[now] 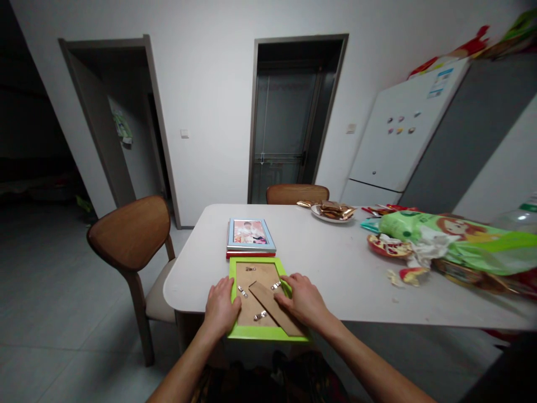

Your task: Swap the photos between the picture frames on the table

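Observation:
A green picture frame lies back side up at the table's near edge, partly jutting over it. Its brown backing board carries several metal clips and a slanted brown stand leg. My left hand grips the frame's left side, fingers outside and thumb over the edge. On the right side rests my right hand, fingers at the rim near a clip and thumb by the leg. Just beyond the frame sits a stack of frames, a light blue one with a photo on top and a red edge below.
A white table holds a plate of wrapped snacks, an opened pomegranate, peel pieces, tissue and a green plastic bag on the right. Wooden chairs stand at the left and far side.

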`<control>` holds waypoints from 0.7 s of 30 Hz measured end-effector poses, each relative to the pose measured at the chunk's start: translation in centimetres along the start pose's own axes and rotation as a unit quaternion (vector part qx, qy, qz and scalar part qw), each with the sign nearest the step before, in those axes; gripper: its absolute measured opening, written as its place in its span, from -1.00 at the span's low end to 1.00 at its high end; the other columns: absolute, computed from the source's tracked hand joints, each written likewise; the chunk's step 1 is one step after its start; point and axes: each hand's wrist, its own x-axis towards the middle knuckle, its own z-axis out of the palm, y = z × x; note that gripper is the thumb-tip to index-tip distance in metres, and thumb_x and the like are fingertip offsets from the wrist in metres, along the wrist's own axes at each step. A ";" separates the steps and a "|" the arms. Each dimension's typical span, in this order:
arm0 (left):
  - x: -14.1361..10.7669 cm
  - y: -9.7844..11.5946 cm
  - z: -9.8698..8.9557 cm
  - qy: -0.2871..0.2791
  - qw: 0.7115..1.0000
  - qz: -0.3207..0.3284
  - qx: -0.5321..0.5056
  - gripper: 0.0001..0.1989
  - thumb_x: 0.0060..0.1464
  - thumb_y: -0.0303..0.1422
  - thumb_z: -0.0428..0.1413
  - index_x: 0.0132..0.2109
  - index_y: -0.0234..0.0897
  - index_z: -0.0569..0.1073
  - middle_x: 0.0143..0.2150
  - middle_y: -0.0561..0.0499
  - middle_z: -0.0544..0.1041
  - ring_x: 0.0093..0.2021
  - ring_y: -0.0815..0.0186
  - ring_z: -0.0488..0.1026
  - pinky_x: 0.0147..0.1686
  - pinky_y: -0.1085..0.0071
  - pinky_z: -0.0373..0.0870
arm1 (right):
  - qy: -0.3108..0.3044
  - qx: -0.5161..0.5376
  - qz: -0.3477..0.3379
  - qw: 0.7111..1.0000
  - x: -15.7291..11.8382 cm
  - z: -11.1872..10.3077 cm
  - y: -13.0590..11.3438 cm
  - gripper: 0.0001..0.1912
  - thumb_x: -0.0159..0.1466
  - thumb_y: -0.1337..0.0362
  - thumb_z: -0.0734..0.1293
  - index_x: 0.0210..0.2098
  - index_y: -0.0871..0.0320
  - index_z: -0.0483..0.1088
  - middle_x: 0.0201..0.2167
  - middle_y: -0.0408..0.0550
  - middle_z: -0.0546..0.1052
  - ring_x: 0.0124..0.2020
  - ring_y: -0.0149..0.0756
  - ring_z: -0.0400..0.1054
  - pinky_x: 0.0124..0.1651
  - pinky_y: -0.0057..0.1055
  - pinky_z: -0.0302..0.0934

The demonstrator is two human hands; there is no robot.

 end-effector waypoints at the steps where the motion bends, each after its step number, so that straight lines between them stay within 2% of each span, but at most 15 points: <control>1: 0.0 0.1 0.0 0.000 1.000 0.000 0.001 -0.49 -0.05 -0.37 -0.11 0.10 -0.41 0.17 0.15 -0.15 0.19 0.16 0.20 0.06 0.13 0.22 -0.10 | -0.004 -0.002 -0.006 1.000 -0.1 0.0 0.1 -0.59 0.08 0.09 0.19 -0.15 0.16 0.36 -0.23 0.05 0.36 -0.19 -0.21 0.16 -0.17 -0.37 -0.03; 5: 0.0 0.5 0.3 0.002 1.000 -0.002 0.003 -0.49 -0.04 -0.36 -0.11 0.10 -0.40 0.17 0.15 -0.14 0.19 0.16 0.19 0.06 0.13 0.20 -0.12 | -0.012 0.004 -0.054 0.998 -0.7 -0.1 -0.4 -0.57 0.06 0.05 0.20 -0.14 0.12 0.36 -0.21 0.01 0.37 -0.16 -0.21 0.15 -0.16 -0.36 -0.05; 8: 0.0 0.6 0.4 0.003 1.000 -0.001 0.002 -0.50 -0.04 -0.36 -0.11 0.10 -0.39 0.17 0.15 -0.14 0.20 0.15 0.20 0.06 0.13 0.21 -0.12 | -0.039 0.004 -0.071 0.997 -0.8 -0.1 -1.1 -0.55 0.02 0.05 0.24 -0.14 0.10 0.35 -0.28 0.00 0.40 -0.21 -0.20 0.18 -0.20 -0.35 -0.04; 11: 0.0 0.6 0.5 0.006 1.000 -0.002 0.000 -0.51 -0.03 -0.34 -0.11 0.09 -0.38 0.18 0.14 -0.13 0.20 0.15 0.21 0.07 0.13 0.22 -0.12 | -0.058 0.016 -0.082 0.995 -0.7 0.1 -1.4 -0.56 -0.04 0.11 0.28 -0.15 0.09 0.35 -0.31 -0.02 0.40 -0.25 -0.23 0.21 -0.23 -0.38 -0.02; 15: 0.0 0.5 0.4 0.010 1.000 -0.002 -0.017 -0.52 -0.01 -0.29 -0.10 0.08 -0.37 0.20 0.13 -0.14 0.22 0.15 0.19 0.08 0.12 0.21 -0.12 | -0.056 0.069 -0.072 0.993 -0.5 -0.1 -1.2 -0.53 -0.04 0.24 0.26 -0.10 0.16 0.32 -0.27 0.00 0.40 -0.25 -0.28 0.23 -0.22 -0.45 0.02; 18: 0.0 0.6 0.3 0.027 0.993 -0.009 -0.110 -0.53 -0.06 -0.26 -0.02 0.02 -0.37 0.28 0.12 -0.18 0.23 0.14 0.14 0.08 0.13 0.17 -0.17 | -0.057 0.083 -0.064 0.993 -0.3 -1.1 -1.1 -0.60 -0.03 0.27 0.25 -0.16 0.17 0.37 -0.31 -0.01 0.41 -0.29 -0.31 0.25 -0.24 -0.48 0.05; 21: 0.3 1.1 0.0 0.058 0.957 -0.020 -0.283 -0.62 -0.15 -0.28 0.06 -0.14 -0.35 0.39 0.08 -0.18 0.29 0.11 0.13 0.13 0.10 0.24 -0.07 | -0.042 0.089 -0.070 0.993 -0.1 -2.7 -2.1 -0.69 -0.01 0.27 0.24 -0.25 0.15 0.41 -0.36 -0.03 0.40 -0.34 -0.33 0.24 -0.27 -0.48 0.07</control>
